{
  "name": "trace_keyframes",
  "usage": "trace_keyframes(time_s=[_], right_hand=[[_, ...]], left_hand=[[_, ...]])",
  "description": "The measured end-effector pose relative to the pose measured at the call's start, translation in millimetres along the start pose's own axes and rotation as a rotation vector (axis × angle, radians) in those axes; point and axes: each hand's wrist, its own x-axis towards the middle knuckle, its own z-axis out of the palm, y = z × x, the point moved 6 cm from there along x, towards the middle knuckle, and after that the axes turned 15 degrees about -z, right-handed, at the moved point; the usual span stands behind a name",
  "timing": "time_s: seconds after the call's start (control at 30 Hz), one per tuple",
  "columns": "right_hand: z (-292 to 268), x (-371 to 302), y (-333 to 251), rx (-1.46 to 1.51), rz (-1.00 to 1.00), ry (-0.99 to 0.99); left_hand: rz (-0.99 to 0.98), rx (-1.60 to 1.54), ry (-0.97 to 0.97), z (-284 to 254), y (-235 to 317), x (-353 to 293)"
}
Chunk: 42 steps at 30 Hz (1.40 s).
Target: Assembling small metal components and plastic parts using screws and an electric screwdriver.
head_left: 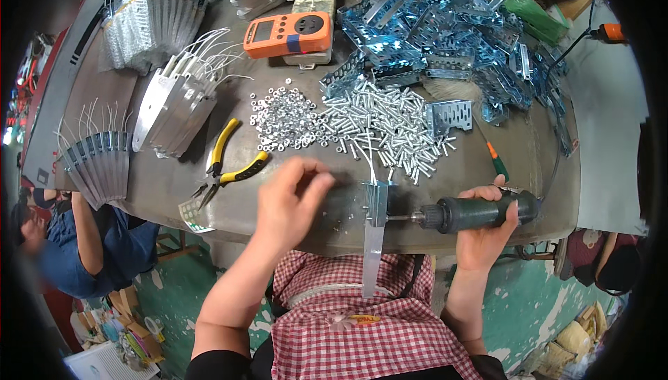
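Observation:
My right hand is wrapped round a dark green electric screwdriver lying level, its bit pointing left. The bit's tip meets the side of a metal bracket. That bracket sits on the upper end of a flat silver metal strip with white wires, which juts over the table's near edge. To the left, my left hand hovers with curled fingers, thumb near the fingertips; anything between them is too small to make out. Beyond it lie a heap of small nuts and a pile of silver screws.
Yellow-handled pliers lie left of my left hand. Wired metal strips are stacked at left. An orange meter stands at the back. Shiny brackets heap up at back right, near a screwdriver. Another person sits at left.

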Motion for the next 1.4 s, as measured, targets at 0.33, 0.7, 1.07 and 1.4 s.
trace_keyframes(time_s=[0.33, 0.7, 1.07, 1.4], right_hand=[[4, 0, 0, 0.017, 0.026, -0.023], [5, 2, 1, 0.019, 0.027, -0.006], [8, 0, 1, 0.003, 0.003, -0.053], [-5, 5, 1, -0.099, -0.043, -0.030]], left_hand=[[0.416, 0.623, 0.271, 20, 25, 27], [-0.392, -0.608, -0.344, 37, -8, -37], [-0.266, -0.622, -0.262, 40, -10, -36], [-0.380, -0.213, -0.367, 37, 0, -28]])
